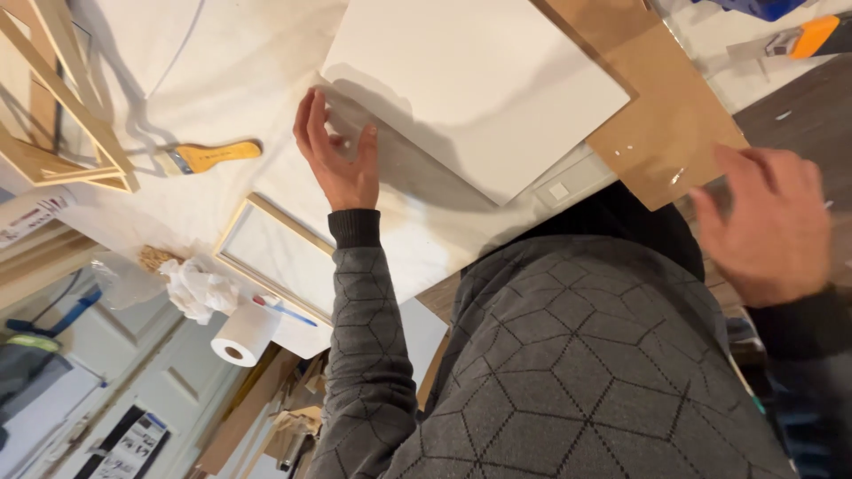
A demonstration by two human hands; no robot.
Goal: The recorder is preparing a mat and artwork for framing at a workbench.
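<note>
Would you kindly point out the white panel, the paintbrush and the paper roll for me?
white panel (479,80), head view, on the middle of its flat face.
paintbrush (213,157), head view, on its yellow wooden handle.
paper roll (244,335), head view, on its white outer side.

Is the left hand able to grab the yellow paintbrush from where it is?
Probably yes. The left hand hangs open at the edge of the white board, and the yellow paintbrush lies alone on the white cloth beside it, with nothing between them.
</note>
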